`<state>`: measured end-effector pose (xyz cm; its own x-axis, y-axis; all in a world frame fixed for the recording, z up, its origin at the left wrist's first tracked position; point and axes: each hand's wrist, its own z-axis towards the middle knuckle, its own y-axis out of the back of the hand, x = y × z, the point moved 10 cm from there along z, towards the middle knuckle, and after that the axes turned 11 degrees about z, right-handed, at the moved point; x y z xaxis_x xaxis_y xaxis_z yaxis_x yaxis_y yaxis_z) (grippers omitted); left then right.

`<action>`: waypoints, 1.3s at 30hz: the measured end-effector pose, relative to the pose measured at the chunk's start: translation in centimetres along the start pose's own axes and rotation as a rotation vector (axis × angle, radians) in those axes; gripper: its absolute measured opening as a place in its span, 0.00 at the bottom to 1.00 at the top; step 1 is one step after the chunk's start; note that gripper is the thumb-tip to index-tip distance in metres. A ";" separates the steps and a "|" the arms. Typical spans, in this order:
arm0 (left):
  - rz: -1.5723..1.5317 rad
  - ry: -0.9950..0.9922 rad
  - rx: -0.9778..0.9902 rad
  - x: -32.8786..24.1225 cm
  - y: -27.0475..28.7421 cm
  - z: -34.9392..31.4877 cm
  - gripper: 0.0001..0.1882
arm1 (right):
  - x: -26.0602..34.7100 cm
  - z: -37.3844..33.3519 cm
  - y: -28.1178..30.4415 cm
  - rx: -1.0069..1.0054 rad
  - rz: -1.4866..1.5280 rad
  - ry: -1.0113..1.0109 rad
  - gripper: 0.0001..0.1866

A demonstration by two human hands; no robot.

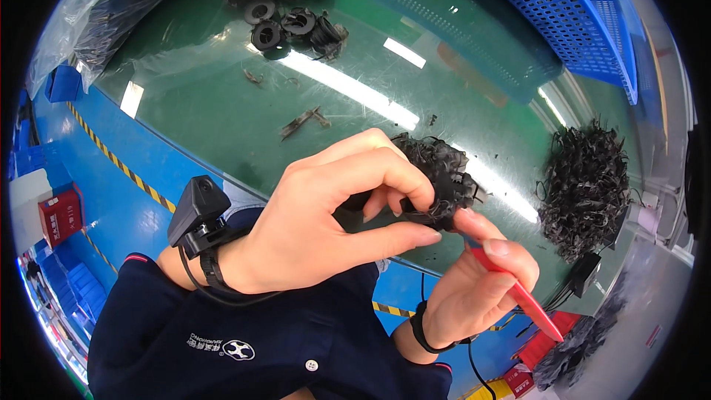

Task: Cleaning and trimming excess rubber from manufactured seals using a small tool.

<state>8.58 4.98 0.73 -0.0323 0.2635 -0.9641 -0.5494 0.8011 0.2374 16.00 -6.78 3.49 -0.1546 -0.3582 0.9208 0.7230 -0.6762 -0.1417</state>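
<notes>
My left hand (318, 211) curls its fingers and thumb round a black rubber part (438, 211), mostly hidden by the hand. My right hand (485, 278) grips a slim red-handled tool (532, 302) slantwise, its index fingertip at the rubber part. The tool's working tip is hidden there, so its kind cannot be told. Just beyond the fingers lies a tangle of black rubber scraps (437, 154); where it ends and the held part begins is hard to make out.
Ribbed black rubber boots (298, 22) lie at the far left of the green tabletop (222, 96). A larger heap of black trimmings (585, 189) sits at the right. A blue perforated crate (552, 7) stands far right. Loose scraps (305, 121) lie mid-table.
</notes>
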 end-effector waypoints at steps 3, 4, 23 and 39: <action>-0.004 -0.008 -0.017 -0.3 0.2 0.0 0.13 | 0.5 0.2 -1.1 0.134 -0.171 0.032 0.17; 0.004 -0.014 -0.021 -0.4 0.3 0.0 0.13 | 0.5 0.2 -1.0 0.133 -0.171 0.032 0.17; -0.726 0.375 0.167 2.2 -1.4 -1.0 0.14 | -2.9 1.4 1.8 0.059 -0.183 -0.294 0.05; -0.339 0.261 0.181 1.2 -2.0 -1.4 0.28 | 0.4 2.1 -1.2 -0.087 -0.172 0.155 0.09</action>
<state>8.43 2.97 -1.10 -0.0977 -0.1544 -0.9832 -0.4117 0.9057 -0.1013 16.48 -4.73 4.77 -0.3763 -0.3230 0.8684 0.6177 -0.7860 -0.0246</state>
